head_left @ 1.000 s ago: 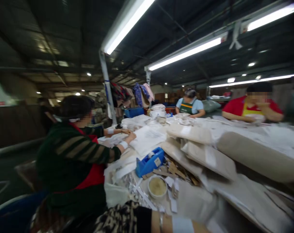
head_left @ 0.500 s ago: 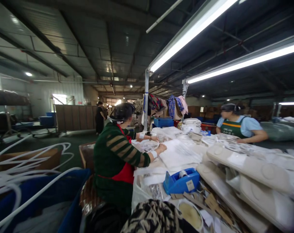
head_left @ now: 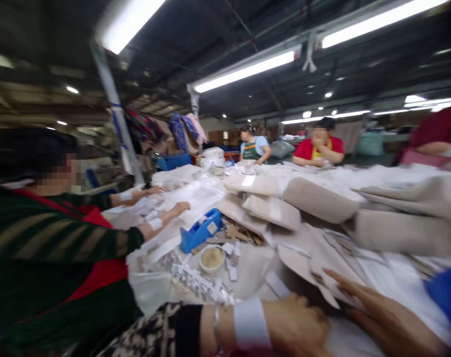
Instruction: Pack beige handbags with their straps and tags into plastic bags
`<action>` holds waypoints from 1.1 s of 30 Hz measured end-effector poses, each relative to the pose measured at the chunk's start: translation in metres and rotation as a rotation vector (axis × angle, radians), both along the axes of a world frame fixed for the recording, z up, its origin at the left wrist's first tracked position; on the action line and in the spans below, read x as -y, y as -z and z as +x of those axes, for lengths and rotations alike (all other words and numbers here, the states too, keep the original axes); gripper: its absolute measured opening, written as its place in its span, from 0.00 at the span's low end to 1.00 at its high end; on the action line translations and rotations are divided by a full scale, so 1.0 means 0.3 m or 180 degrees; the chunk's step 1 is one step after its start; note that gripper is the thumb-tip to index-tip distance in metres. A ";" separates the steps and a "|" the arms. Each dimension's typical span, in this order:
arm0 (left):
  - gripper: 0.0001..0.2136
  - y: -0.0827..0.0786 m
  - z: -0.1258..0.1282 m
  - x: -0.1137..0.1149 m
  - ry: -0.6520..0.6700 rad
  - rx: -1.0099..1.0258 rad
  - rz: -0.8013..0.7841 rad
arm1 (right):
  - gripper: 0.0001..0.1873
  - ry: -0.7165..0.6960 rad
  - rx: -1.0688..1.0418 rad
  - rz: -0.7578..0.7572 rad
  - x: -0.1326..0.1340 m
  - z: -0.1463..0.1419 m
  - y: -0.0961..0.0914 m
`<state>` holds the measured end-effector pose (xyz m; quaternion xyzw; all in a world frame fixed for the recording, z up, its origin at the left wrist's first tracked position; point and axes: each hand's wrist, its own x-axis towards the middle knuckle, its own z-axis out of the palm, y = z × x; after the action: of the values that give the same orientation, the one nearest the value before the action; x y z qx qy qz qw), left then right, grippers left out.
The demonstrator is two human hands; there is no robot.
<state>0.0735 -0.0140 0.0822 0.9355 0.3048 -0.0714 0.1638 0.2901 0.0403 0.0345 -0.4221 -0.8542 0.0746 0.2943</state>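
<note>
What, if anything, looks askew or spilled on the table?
Small brown cardboard scraps lie jumbled beside the blue plastic tape dispenser, looking untidy. Flat beige packages overlap at uneven angles, so they look askew. The pale beige piece near the right hand is too blurred to judge.

So the beige piece (head_left: 298, 263) sits between 4 and 5 o'clock from the middle of the view. Looks flattish, kinda floppy, with a paler edge. It's tilted, running from 10 o'clock down to a narrow tip around 4, with a dark gap under its 7 o'clock side. Pretty blurry, though.
</note>
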 end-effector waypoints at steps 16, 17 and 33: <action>0.26 -0.006 -0.039 0.010 0.0008 0.0431 0.0100 | 0.17 -0.0253 0.1052 0.0262 0.076 -0.122 -0.110; 0.26 -0.007 -0.039 0.008 0.0012 0.0439 0.0068 | 0.17 -0.0281 0.1012 0.0227 0.070 -0.119 -0.107; 0.25 0.003 -0.026 -0.007 0.0147 0.0336 0.0203 | 0.07 -0.0291 -0.0424 -0.1613 -0.067 -0.050 -0.073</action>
<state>0.0659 -0.0120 0.0812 0.9495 0.2761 -0.0160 0.1480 0.2752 0.0605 0.0563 -0.4375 -0.8052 0.3269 0.2310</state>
